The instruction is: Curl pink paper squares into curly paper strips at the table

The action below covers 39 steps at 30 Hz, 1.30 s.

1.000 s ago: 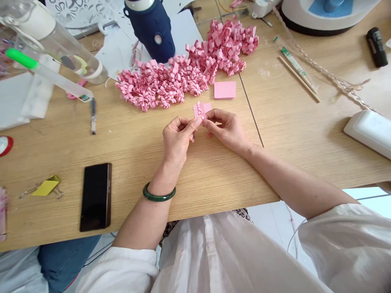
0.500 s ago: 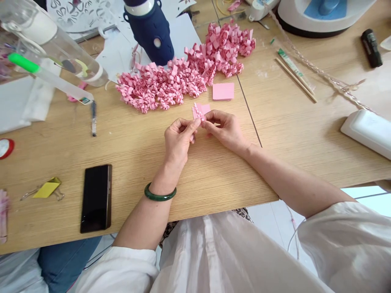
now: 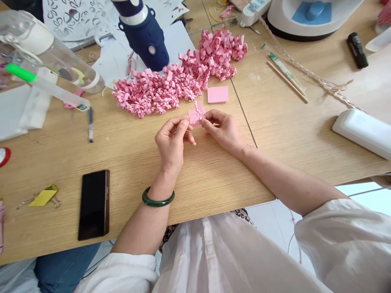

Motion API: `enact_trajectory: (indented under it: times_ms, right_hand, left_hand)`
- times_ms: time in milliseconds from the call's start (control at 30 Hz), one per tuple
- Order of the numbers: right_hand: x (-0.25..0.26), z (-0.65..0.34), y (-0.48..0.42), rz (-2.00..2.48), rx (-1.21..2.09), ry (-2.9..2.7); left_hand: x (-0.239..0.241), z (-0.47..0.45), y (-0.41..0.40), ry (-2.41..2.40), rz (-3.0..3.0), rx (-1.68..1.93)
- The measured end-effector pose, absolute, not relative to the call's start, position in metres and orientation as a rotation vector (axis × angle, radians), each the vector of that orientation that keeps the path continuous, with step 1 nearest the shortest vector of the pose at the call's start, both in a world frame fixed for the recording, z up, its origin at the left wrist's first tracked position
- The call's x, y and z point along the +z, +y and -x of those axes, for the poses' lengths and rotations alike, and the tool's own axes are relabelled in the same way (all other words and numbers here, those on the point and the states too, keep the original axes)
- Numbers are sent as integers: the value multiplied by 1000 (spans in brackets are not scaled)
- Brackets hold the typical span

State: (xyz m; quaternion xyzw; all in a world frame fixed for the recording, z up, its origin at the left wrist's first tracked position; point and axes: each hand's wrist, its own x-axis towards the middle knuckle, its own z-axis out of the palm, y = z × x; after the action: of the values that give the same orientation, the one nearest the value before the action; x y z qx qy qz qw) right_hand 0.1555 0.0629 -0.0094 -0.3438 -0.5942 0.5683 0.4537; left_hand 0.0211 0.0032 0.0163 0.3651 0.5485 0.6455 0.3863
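Note:
Between my hands is a small piece of pink paper (image 3: 195,116), with a row of light pink curled bits along it. My left hand (image 3: 171,140) pinches the left edge of the paper between thumb and index finger, its other fingers loosely bent. At the right edge, the thumb and index finger of my right hand (image 3: 224,130) are closed on the same paper, near the lower curls. Just behind it lies a stack of pink paper cards (image 3: 218,94). A long heap of pink curled paper flowers (image 3: 171,87) stretches across the table beyond my hands.
A dark blue bottle (image 3: 146,40) stands behind the heap. A clear bottle (image 3: 70,61) and a green-capped tube (image 3: 49,87) are at the left. The phone (image 3: 93,204) lies near the front edge, beside a binder clip (image 3: 44,196). Thin sticks (image 3: 287,81) and a braided cord (image 3: 305,68) lie right.
My left hand has shifted left, away from my right fingers, and more of the pink paper shows between them. The whole view has shifted slightly.

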Motion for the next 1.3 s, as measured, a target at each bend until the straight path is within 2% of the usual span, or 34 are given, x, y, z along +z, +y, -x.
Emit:
enact_trajectory:
  times_ms: [467, 1300]
  right_hand:
    - [-7, -157, 63, 864, 1333, -1506]
    - [-5, -156, 60, 873, 1319, -1575]
  left_hand:
    - [7, -22, 3, 1384, -954, 1529]
    - [4, -20, 7, 1379, -951, 1576]
